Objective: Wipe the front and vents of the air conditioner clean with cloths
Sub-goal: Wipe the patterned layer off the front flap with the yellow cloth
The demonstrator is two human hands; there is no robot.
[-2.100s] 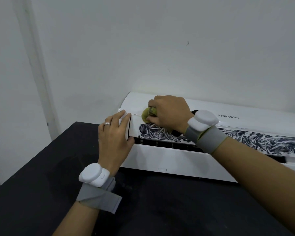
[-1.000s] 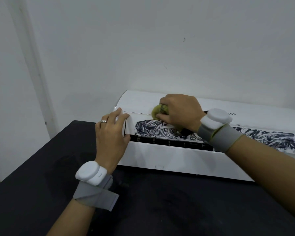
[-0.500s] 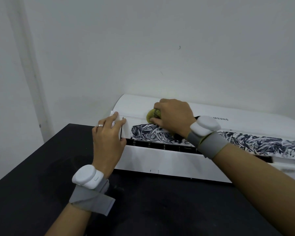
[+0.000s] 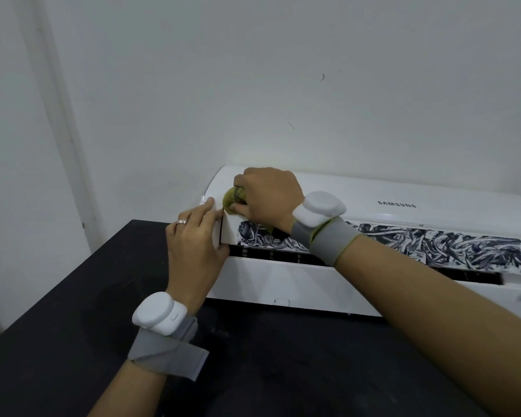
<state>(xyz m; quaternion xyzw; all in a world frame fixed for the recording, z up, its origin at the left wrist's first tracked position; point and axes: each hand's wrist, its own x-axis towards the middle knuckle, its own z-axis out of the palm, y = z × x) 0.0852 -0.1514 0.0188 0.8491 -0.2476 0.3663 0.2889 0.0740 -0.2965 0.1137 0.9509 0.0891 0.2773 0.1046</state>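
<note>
Two grips crowd the left end of the air conditioner (image 4: 373, 191), which runs on rightward: right grip (image 4: 268, 194) balls a cloth (image 4: 230, 201), left grip (image 4: 193, 248) braces flat-fingered.

Both wrists have the same kit, 2 chunky white rounded pods on wide grey wrap straps: the left pod (image 4: 158, 317) and left strap (image 4: 166, 353), whose loose end sticks out, sit behind the left hand (image 4: 193, 251), the right pod (image 4: 318, 209) and right strap (image 4: 328, 239) behind the right hand (image 4: 268, 197). There's 1 silver ring (image 4: 181, 222) on a left finger.
</note>
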